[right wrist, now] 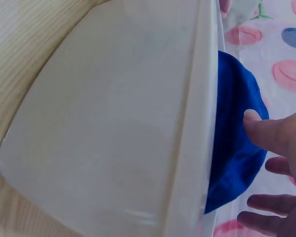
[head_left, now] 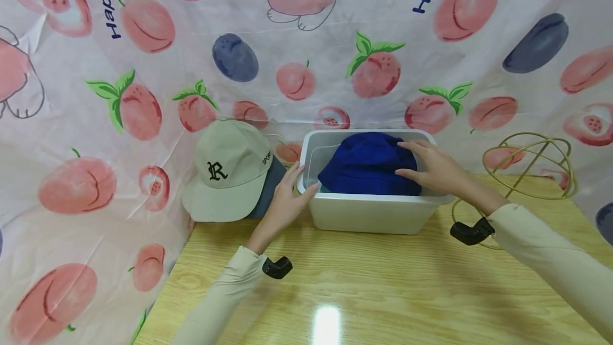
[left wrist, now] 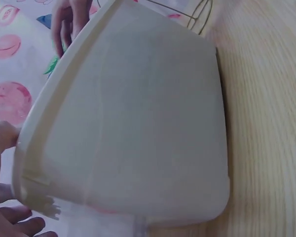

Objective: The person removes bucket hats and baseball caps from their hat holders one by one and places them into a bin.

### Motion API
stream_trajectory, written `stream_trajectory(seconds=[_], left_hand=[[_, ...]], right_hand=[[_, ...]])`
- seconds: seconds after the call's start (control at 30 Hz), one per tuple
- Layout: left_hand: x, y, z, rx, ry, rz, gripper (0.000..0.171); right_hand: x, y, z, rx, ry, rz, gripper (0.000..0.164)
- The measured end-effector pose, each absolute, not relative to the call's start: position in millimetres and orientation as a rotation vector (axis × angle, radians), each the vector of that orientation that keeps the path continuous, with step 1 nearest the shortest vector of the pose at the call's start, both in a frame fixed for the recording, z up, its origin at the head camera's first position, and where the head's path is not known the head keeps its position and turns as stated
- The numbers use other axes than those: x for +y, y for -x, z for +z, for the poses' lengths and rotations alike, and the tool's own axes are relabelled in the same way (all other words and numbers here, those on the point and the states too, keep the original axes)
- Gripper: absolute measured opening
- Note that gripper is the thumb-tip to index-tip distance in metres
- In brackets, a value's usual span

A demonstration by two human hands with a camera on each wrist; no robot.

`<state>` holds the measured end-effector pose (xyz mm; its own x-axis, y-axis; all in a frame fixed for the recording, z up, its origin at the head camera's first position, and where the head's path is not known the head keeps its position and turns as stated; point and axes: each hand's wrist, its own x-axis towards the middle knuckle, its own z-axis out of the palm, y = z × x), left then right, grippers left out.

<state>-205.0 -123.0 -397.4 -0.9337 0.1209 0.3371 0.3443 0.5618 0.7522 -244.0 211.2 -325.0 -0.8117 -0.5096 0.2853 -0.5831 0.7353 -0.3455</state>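
A dark blue bucket hat (head_left: 366,166) sits inside a white plastic storage bin (head_left: 369,216), its crown rising above the rim. My right hand (head_left: 433,169) is at the hat's right side with fingers spread. In the right wrist view, the thumb (right wrist: 266,131) overlaps the blue fabric and the other fingers stay apart from one another. My left hand (head_left: 287,201) rests at the bin's front left corner, fingers extended along the outside and thumb near the rim. The left wrist view has that hand's fingertips (left wrist: 32,226) right by the bin's corner.
Left of the bin, a cream baseball cap (head_left: 232,166) with a black letter leans against the cloth, over a grey-blue cap (head_left: 268,190). A gold wire stand (head_left: 541,161) is at the right. Peach-printed cloth (head_left: 306,105) hangs behind the wooden table (head_left: 383,281).
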Motion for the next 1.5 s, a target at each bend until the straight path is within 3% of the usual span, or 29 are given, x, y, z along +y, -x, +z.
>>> stream_trajectory(seconds=[0.63, 1.5], left_hand=[[-134, 205, -376, -2.609, 0.532, -1.18, 0.05], [-150, 207, -346, -2.605, 0.606, -1.065, 0.045]], right_hand=[[249, 214, -344, -2.843, -0.745, 0.639, 0.074], [267, 191, -382, -2.859, -0.63, 0.883, 0.076]])
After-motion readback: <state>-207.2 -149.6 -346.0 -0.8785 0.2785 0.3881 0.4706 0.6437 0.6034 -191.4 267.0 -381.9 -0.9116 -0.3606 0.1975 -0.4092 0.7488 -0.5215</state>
